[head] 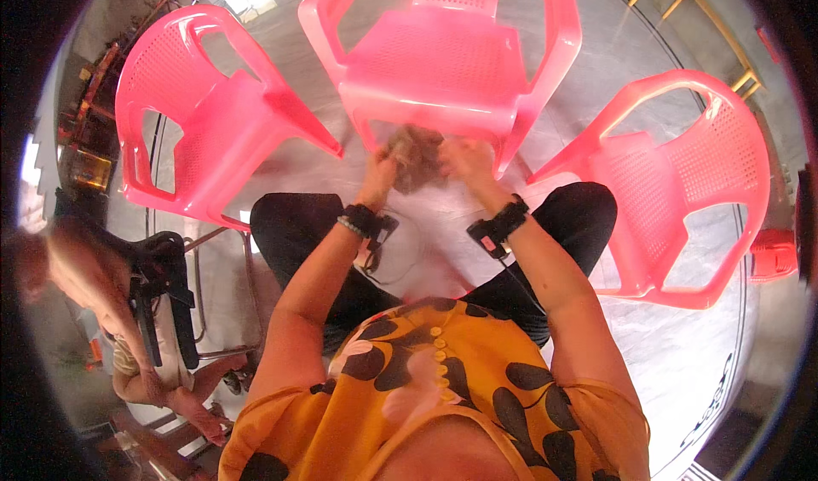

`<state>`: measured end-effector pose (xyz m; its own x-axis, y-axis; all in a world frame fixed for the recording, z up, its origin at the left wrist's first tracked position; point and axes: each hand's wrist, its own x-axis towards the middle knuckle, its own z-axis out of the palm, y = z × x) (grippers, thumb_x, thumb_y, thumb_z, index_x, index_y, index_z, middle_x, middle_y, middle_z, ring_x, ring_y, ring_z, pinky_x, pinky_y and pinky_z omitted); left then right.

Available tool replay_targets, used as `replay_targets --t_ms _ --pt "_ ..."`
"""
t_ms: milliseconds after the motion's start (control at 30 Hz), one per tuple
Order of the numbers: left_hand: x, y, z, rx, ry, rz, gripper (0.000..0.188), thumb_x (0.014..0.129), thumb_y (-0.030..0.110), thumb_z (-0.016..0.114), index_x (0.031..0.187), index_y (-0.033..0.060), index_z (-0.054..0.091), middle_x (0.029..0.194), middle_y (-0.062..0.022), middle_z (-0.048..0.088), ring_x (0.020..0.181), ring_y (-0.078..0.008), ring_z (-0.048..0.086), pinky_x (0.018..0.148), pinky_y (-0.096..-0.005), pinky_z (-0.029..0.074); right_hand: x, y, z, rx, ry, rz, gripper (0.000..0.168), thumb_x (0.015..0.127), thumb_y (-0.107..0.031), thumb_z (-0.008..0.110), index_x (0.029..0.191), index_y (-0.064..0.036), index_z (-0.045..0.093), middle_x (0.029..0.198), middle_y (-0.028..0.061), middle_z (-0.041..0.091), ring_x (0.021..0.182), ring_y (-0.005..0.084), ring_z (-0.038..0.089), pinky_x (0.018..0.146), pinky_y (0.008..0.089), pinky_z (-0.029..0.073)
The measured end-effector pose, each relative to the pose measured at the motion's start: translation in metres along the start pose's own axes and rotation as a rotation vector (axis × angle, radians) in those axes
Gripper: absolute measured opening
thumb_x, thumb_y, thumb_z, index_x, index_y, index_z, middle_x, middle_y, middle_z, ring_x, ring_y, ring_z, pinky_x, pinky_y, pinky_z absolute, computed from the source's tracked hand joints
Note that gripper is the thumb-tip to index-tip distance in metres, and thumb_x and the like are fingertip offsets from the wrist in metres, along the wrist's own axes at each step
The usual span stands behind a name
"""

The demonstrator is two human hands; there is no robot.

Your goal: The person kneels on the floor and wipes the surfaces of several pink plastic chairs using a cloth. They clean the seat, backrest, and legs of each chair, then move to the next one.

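A bunched grey-brown rag (pixel 415 161), blurred, hangs in front of the seat edge of the middle pink plastic armchair (pixel 441 59). My left hand (pixel 381 173) grips the rag along its left side. At its right side is my right hand (pixel 464 161), smeared by motion; whether its fingers are closed on the rag is not clear. Each wrist wears a black strap with a small device, and a cable runs from the right device (pixel 489 238).
Pink plastic armchairs stand at the left (pixel 211 110) and right (pixel 671 180) on a glossy grey tiled floor (pixel 422 251). Another person (pixel 96 276) sits at the left beside a metal-framed chair (pixel 249 276). A red plastic object (pixel 773 255) lies at the far right.
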<state>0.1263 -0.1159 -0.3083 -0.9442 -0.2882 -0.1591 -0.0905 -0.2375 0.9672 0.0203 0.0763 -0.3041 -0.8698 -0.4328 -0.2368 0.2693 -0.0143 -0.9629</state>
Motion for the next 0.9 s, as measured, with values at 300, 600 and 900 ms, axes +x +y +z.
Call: replay_targets --t_ms 300,600,900 --pt "0.06 0.027 0.15 1.16 -0.104 0.877 0.028 0.087 0.014 0.059 0.112 0.0064 0.065 0.121 -0.0177 0.054 0.114 -0.038 0.052 0.096 -0.0477 0.045 0.055 -0.11 -0.103 -0.688 1.031 -0.606 0.108 0.07 -0.045 0.085 0.149 0.001 0.027 0.131 0.0262 0.042 0.124 0.0438 0.045 0.102 0.0517 0.042" --pt "0.099 -0.005 -0.07 0.405 0.21 0.536 0.023 0.092 0.017 0.058 0.113 0.006 0.058 0.111 -0.0131 0.06 0.094 -0.0256 0.06 0.077 -0.0392 0.052 0.089 -0.103 -0.1 -0.69 0.933 -0.598 0.114 0.064 -0.046 0.089 0.146 0.007 0.031 0.138 0.0298 0.045 0.128 0.0425 0.046 0.105 0.0499 0.042" --pt "0.173 0.185 -0.169 0.318 0.6 0.639 0.062 0.087 0.027 0.078 0.13 0.0023 0.041 0.104 -0.0128 0.064 0.075 -0.0175 0.064 0.06 -0.0309 0.054 0.114 -0.086 -0.12 -0.447 0.873 -0.513 0.097 0.071 -0.018 0.08 0.149 0.002 0.025 0.133 0.0239 0.054 0.122 0.036 0.056 0.102 0.0434 0.045"
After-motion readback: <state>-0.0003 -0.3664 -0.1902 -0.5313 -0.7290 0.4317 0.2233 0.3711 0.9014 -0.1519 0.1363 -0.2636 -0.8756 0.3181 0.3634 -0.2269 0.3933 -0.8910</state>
